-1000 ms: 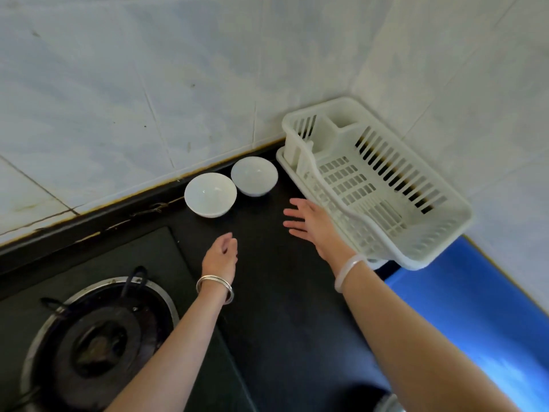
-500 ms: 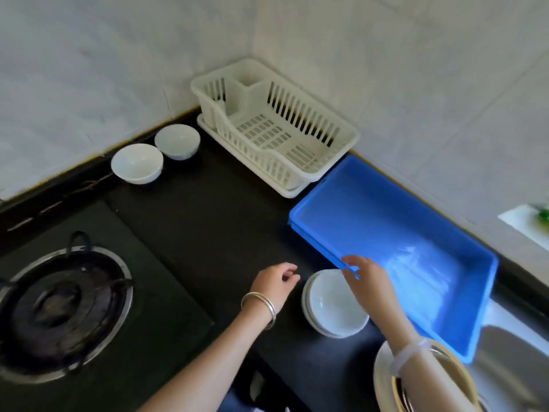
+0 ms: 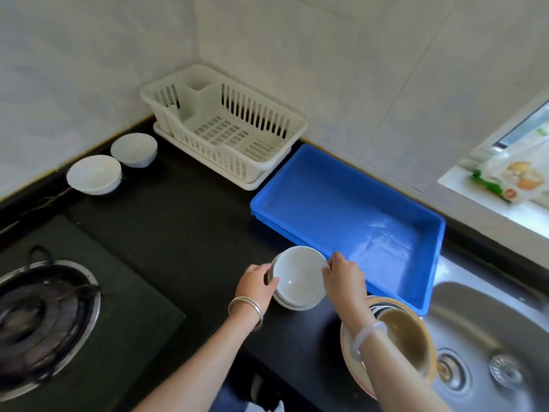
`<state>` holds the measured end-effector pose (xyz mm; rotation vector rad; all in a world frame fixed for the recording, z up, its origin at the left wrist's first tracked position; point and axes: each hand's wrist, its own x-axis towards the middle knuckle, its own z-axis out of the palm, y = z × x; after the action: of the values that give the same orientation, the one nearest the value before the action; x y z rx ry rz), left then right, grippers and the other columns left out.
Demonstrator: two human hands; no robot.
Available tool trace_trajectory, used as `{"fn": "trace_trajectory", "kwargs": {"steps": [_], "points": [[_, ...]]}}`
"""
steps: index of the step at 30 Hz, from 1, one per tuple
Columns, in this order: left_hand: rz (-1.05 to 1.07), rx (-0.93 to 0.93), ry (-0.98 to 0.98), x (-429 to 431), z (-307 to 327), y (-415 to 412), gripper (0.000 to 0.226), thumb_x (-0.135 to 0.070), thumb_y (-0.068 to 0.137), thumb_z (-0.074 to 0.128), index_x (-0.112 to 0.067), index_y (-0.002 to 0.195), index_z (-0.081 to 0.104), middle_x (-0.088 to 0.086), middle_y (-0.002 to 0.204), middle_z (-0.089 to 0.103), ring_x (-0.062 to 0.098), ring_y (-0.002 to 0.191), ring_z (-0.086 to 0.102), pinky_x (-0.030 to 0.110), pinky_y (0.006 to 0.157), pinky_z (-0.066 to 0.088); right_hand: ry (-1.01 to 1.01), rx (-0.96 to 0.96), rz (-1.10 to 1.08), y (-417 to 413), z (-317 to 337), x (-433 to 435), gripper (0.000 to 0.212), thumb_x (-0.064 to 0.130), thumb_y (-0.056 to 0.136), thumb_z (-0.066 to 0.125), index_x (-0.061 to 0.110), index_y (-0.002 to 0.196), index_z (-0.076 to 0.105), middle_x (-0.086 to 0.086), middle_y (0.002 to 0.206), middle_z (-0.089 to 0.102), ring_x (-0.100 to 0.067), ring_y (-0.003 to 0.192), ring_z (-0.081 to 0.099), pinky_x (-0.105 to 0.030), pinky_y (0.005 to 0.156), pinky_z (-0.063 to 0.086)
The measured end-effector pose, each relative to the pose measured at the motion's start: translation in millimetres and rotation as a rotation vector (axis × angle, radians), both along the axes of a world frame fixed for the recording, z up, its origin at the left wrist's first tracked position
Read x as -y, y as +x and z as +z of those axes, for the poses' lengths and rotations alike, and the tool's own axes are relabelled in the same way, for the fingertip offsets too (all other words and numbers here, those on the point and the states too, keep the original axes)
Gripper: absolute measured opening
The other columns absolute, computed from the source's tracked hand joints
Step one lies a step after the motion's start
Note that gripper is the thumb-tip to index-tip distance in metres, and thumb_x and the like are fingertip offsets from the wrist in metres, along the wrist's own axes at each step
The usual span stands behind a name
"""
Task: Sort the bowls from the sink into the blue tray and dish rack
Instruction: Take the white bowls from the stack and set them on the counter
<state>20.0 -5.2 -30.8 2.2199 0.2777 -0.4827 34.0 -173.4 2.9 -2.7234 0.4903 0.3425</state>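
A stack of white bowls (image 3: 298,281) sits on the black counter just left of the blue tray (image 3: 350,203). My left hand (image 3: 257,285) grips the stack's left rim and my right hand (image 3: 344,276) grips its right rim. The top bowl looks slightly raised and tilted. Two more white bowls (image 3: 94,174) (image 3: 134,150) stand by the back wall. The white dish rack (image 3: 225,126) sits in the corner with nothing in it. A tan bowl (image 3: 407,340) with other dishes rests at the sink's (image 3: 490,337) left edge, partly hidden by my right forearm.
A gas burner (image 3: 38,319) takes up the left of the counter. Tiled walls close off the back and right. A food packet (image 3: 517,176) lies on the window sill at far right. Bare black counter (image 3: 178,221) lies between the burner, rack and tray.
My view swung from the two bowls by the wall to the right. Both hands came back from there and closed on the rims of the white bowl stack.
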Motion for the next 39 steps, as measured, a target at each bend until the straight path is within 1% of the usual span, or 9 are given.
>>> {"fn": "trace_trajectory", "kwargs": {"steps": [6,11,18,21,25,28,32,36,39], "points": [[0.087,-0.015,-0.07,6,0,-1,0.043,-0.042,0.091,0.047,-0.018,0.126,0.054,0.001,0.127,0.049,0.02,0.105,0.058,0.035,0.095,0.048,0.081,0.074,-0.107,-8,11,18,0.007,0.018,0.09,0.046,0.013,0.087,0.05,-0.01,0.084,0.06,-0.028,0.073,0.045,-0.031,0.062,0.03],[0.133,0.044,0.022,14,-3,3,0.034,-0.024,0.085,0.061,-0.019,0.118,0.058,-0.001,0.123,0.052,0.017,0.103,0.057,0.023,0.083,0.043,0.134,0.147,-0.153,-14,23,33,0.011,0.018,0.089,0.052,0.018,0.079,0.048,-0.004,0.077,0.059,-0.026,0.073,0.05,-0.03,0.062,0.033],[0.205,0.089,0.1,25,6,8,0.027,-0.011,0.087,0.052,-0.021,0.11,0.061,0.001,0.108,0.065,0.02,0.097,0.063,0.033,0.079,0.054,0.177,0.158,-0.201,-16,31,44,0.009,0.017,0.087,0.056,0.016,0.08,0.05,-0.006,0.08,0.064,-0.029,0.078,0.057,-0.029,0.059,0.034],[0.231,0.095,0.071,26,9,9,0.026,-0.009,0.086,0.053,-0.021,0.106,0.063,0.0,0.104,0.068,0.02,0.093,0.064,0.03,0.073,0.053,0.196,0.157,-0.225,-18,33,47,0.009,0.017,0.086,0.057,0.016,0.079,0.051,-0.006,0.079,0.063,-0.028,0.076,0.056,-0.028,0.059,0.034],[0.24,0.089,-0.002,23,14,15,0.025,-0.009,0.085,0.057,-0.02,0.105,0.065,-0.002,0.104,0.069,0.016,0.094,0.063,0.023,0.073,0.047,0.256,0.17,-0.247,-18,38,49,0.007,0.016,0.085,0.059,0.016,0.08,0.055,-0.006,0.08,0.064,-0.027,0.073,0.062,-0.029,0.06,0.046],[0.255,0.081,-0.057,17,19,18,0.025,-0.008,0.083,0.06,-0.019,0.105,0.066,-0.001,0.104,0.069,0.015,0.095,0.063,0.022,0.077,0.048,0.329,0.184,-0.252,-17,46,48,0.002,0.016,0.084,0.06,0.015,0.086,0.06,-0.005,0.08,0.066,-0.028,0.071,0.067,-0.037,0.069,0.057],[0.348,0.051,-0.184,-4,29,28,0.027,-0.007,0.082,0.061,-0.02,0.105,0.066,-0.002,0.104,0.067,0.016,0.095,0.063,0.037,0.084,0.056,0.42,0.233,-0.23,-8,58,44,0.016,0.013,0.084,0.06,0.018,0.097,0.066,0.001,0.073,0.07,-0.018,0.061,0.07,-0.036,0.07,0.059],[0.496,0.081,-0.298,-39,41,45,0.027,-0.003,0.08,0.062,-0.019,0.102,0.067,-0.004,0.097,0.065,0.007,0.078,0.059,0.022,0.058,0.053,0.511,0.261,-0.184,13,68,28,0.017,0.011,0.082,0.06,0.027,0.088,0.064,0.009,0.064,0.069,-0.007,0.047,0.067,-0.009,0.05,0.049],[0.604,0.091,-0.35,-72,48,55,0.029,0.001,0.08,0.061,-0.016,0.103,0.067,-0.003,0.094,0.063,0.013,0.08,0.06,0.022,0.055,0.052,0.575,0.229,-0.155,37,67,5,0.018,0.009,0.081,0.06,0.026,0.088,0.063,0.003,0.068,0.069,-0.012,0.049,0.068,-0.027,0.061,0.059]]}}
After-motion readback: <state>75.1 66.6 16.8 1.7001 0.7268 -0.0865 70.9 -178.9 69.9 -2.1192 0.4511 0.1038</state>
